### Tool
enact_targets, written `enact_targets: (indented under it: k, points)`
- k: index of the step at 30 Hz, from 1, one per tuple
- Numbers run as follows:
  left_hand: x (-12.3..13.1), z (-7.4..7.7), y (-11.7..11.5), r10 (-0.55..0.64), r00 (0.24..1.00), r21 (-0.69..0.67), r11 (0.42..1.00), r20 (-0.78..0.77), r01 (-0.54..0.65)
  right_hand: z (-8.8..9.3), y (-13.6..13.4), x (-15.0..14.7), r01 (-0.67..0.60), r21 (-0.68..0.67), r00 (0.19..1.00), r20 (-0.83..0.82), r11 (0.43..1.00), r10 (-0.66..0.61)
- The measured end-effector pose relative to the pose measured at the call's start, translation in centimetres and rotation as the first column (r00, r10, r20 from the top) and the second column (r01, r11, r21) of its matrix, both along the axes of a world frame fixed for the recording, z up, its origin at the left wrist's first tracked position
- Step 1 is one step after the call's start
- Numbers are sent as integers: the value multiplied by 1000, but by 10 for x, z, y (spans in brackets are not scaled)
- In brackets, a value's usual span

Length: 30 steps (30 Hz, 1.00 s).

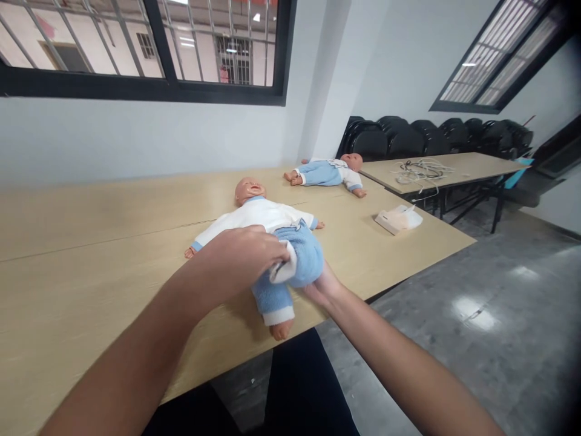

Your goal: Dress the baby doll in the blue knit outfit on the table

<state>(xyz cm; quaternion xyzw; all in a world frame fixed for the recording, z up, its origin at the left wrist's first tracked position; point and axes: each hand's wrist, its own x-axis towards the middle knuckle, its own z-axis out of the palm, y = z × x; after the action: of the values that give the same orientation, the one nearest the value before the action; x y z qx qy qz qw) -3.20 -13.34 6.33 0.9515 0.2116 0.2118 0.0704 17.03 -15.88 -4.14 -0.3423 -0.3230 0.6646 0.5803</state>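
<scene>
A baby doll [261,212] in a white top and light blue trousers [308,251] lies on its back on the table, its head away from me. One leg lies straight, with a bare foot [281,330] near the table's front edge; the other is bent up. My left hand [256,251] reaches across the doll, its fingers closed on the white trouser cuff [284,266] of the bent leg. That leg's foot is hidden. From the right, my right hand [323,287] holds the bent leg from below, its fingers partly hidden behind the blue cloth.
A second doll [327,172] in similar clothes lies farther back on the wooden table [91,266]. To the right is an open tissue pack [398,219]. Tangled cables [422,171] lie on another table, with stacked black chairs [399,138] behind it.
</scene>
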Motion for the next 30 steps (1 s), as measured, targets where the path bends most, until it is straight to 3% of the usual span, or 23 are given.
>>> enact_targets:
  k: [2, 5, 8, 13, 17, 21, 24, 27, 30]
  points:
    - [2, -1, 3, 109, 988, -19, 994, -110, -112, 0, 0, 0, -33, 19, 999, -15, 999, 34]
    - [6, 0, 1, 283, 913, 4, 956, -295, -295, 1, 1, -2, -11, 46, 1000, -23, 999, 12]
    - [12, -1, -4, 353, 881, 25, 931, -315, -364, 0, 3, -5, 26, 39, 999, -30, 999, -25]
    - [28, -17, -2, 339, 932, 83, 940, -126, -330, 0, 8, -10, 169, -20, 985, -38, 985, -170]
    - [39, -33, 8, 182, 981, 145, 971, 61, -189, 4, 10, -11, 269, -14, 963, 33, 963, -268]
    - [45, -44, 14, 63, 973, 93, 992, 220, -85, 8, 7, -10, 287, 44, 950, 116, 957, -291]
    - [45, -46, 16, 45, 967, 80, 995, 252, -67, 9, 4, -6, 188, 58, 967, 163, 981, -195]
    - [40, -44, 21, 123, 968, 91, 985, 221, -146, 6, 4, 9, 12, 26, 983, 184, 1000, -17]
    - [32, -44, 29, 224, 971, 98, 968, 87, -232, 0, 7, 36, -13, 71, 948, 318, 997, -10]
